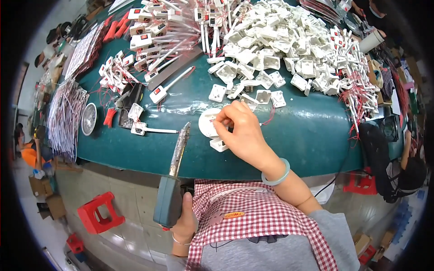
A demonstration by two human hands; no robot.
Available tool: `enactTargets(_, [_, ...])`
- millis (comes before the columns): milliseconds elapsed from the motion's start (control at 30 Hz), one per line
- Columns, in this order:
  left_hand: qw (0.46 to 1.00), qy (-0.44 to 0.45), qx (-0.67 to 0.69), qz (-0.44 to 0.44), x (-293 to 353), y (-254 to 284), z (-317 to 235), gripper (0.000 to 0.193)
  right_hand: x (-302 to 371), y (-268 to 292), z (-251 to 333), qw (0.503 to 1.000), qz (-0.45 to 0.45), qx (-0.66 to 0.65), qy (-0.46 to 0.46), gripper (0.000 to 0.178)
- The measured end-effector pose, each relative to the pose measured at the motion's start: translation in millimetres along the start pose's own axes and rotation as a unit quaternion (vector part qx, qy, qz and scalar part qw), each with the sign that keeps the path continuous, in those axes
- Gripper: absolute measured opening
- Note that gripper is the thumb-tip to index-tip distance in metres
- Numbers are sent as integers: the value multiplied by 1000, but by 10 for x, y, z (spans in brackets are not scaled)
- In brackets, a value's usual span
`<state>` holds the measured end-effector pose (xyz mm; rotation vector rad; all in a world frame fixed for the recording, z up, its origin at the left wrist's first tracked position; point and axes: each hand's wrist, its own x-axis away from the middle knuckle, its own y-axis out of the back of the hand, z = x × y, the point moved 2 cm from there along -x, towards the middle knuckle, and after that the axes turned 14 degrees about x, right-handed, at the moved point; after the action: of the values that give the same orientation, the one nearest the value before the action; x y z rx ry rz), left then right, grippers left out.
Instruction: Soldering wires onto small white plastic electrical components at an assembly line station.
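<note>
My left hand (184,221) is wrapped around the dark handle of a soldering iron (167,198). Its long metal barrel points away from me, and the tip is over the table edge area, left of a white round disc (207,122). Over that disc, my right hand (242,128) has thumb and fingers pinched together; what they hold is hidden. A small white plastic housing (218,145) lies just below the fingers. Beyond the knuckles are several open white housings (263,96). A red wire (270,118) shows beside the right hand.
The green table (307,135) carries a big heap of white housings (275,36) at the back. Wired switch pieces (158,93) lie left and far right. A metal bowl (89,119) and a wire bundle (68,119) sit at left. Red stools (100,212) stand on the floor.
</note>
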<state>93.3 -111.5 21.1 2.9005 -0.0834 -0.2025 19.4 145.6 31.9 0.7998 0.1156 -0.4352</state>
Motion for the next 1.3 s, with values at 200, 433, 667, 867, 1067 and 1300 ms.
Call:
enactTargets(200, [993,-26,51,-100,-86,34,-64,32,178,379,-302,999,-11,31,19,15])
enactTargets(433, [979,25,125,-159,-200,56,-139,28,385,394,-447,984,40,118,125,21])
enactTargets(667, [961,-31,159,-226,-215,201,-91,28,379,565,-131,982,104,-139,76,13])
enactTargets(867, [932,-62,183,-307,-187,424,11,28,47,165,473,985,72,-49,148,11])
enactTargets(1067, [900,-97,186,-383,-202,512,-41,30,-203,-831,820,984,-29,58,163,15])
enactTargets(1300, [910,-73,197,-357,-205,575,99,34,-163,-208,352,968,-158,128,144,22])
